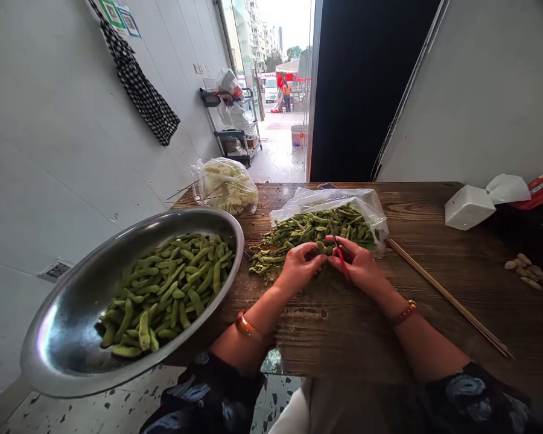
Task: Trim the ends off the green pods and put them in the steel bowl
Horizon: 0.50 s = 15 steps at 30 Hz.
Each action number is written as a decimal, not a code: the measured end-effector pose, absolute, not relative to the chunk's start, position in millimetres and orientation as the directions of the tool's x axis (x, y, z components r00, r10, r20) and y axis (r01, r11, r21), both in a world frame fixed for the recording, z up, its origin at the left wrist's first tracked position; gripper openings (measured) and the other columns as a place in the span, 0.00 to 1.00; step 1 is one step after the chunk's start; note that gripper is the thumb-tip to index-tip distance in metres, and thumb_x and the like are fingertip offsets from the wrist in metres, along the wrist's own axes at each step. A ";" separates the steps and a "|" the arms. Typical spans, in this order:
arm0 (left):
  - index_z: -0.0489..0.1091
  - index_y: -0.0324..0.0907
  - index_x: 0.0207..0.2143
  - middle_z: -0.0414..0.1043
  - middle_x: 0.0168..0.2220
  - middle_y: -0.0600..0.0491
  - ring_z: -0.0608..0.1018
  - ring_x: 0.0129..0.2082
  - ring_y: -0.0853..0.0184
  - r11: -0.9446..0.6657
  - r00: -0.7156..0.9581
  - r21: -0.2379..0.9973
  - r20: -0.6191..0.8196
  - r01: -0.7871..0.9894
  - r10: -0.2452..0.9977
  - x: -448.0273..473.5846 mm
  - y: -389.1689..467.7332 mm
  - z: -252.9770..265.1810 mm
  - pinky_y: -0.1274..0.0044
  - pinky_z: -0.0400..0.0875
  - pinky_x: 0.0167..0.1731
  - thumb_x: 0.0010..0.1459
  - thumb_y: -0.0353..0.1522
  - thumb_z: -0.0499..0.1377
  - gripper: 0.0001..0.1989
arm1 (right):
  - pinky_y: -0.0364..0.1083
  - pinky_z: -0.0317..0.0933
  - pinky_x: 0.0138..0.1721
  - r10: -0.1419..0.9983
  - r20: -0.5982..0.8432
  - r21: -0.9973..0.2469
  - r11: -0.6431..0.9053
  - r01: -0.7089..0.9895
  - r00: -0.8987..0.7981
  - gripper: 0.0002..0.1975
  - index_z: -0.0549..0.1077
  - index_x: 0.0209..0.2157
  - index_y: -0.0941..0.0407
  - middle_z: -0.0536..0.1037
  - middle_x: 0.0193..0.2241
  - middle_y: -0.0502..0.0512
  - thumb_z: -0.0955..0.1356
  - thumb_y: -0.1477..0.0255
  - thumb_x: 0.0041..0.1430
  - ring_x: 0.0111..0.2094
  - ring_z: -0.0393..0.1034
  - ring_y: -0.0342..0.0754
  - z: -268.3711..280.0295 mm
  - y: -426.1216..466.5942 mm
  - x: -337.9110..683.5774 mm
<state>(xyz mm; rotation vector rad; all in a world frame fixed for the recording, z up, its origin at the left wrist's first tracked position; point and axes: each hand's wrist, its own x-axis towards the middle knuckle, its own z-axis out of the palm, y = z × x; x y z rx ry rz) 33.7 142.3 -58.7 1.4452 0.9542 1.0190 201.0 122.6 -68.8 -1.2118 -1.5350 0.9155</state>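
Observation:
Over the middle of the wooden table, my left hand (302, 265) pinches a green edamame pod (322, 248) between thumb and fingertips. My right hand (355, 265) is closed around red-handled scissors (341, 258), whose dark blades point up and away beside the pod. The two hands nearly meet at the fingertips. Just beyond them, a heap of edamame pods (308, 228) spills from a clear plastic bag (366, 208). On the left, a large steel bowl (67, 337) holds many loose pods (163, 295).
A bag of pale florets (228, 184) with thin sticks stands at the far left of the table (416, 208). Bamboo skewers (447, 295) lie to the right. Farther right are a white tissue box (469, 207) and several pale nuts or pebbles (530, 270). A cart (238, 129) stands near the doorway.

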 end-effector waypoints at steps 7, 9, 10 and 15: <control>0.71 0.38 0.27 0.65 0.26 0.55 0.65 0.27 0.73 -0.272 0.233 0.955 0.239 0.120 0.943 27.3 144.0 -58.7 0.80 0.60 0.27 0.51 0.37 0.62 0.10 | 0.44 0.63 0.30 0.978 0.194 -0.942 0.208 0.263 -0.079 0.29 0.70 0.53 0.58 0.73 0.27 0.50 0.71 0.62 0.51 0.27 0.66 0.43 -72.4 122.0 199.7; 0.71 0.38 0.25 0.66 0.27 0.54 0.66 0.28 0.72 -0.289 0.235 0.949 0.254 0.126 0.938 24.9 144.9 -57.0 0.80 0.61 0.29 0.52 0.37 0.62 0.11 | 0.44 0.63 0.30 0.978 0.200 -0.943 0.209 0.261 -0.061 0.28 0.71 0.53 0.58 0.74 0.27 0.50 0.71 0.61 0.51 0.27 0.66 0.43 -73.4 122.8 200.2; 0.71 0.38 0.26 0.66 0.27 0.54 0.67 0.29 0.72 -0.272 0.247 0.957 0.240 0.105 0.939 24.2 145.2 -56.3 0.80 0.61 0.29 0.53 0.37 0.61 0.11 | 0.44 0.64 0.30 0.978 0.203 -0.942 0.210 0.260 -0.055 0.28 0.70 0.53 0.58 0.74 0.27 0.50 0.71 0.61 0.51 0.27 0.66 0.43 -73.2 123.0 200.4; 0.71 0.37 0.36 0.72 0.28 0.52 0.71 0.24 0.72 -0.061 0.353 0.989 0.106 -0.136 0.930 24.9 144.7 -54.9 0.79 0.65 0.28 0.53 0.37 0.61 0.13 | 0.44 0.64 0.29 0.979 0.201 -0.939 0.199 0.279 -0.020 0.28 0.70 0.53 0.58 0.73 0.25 0.49 0.70 0.59 0.52 0.26 0.67 0.44 -69.8 123.7 201.9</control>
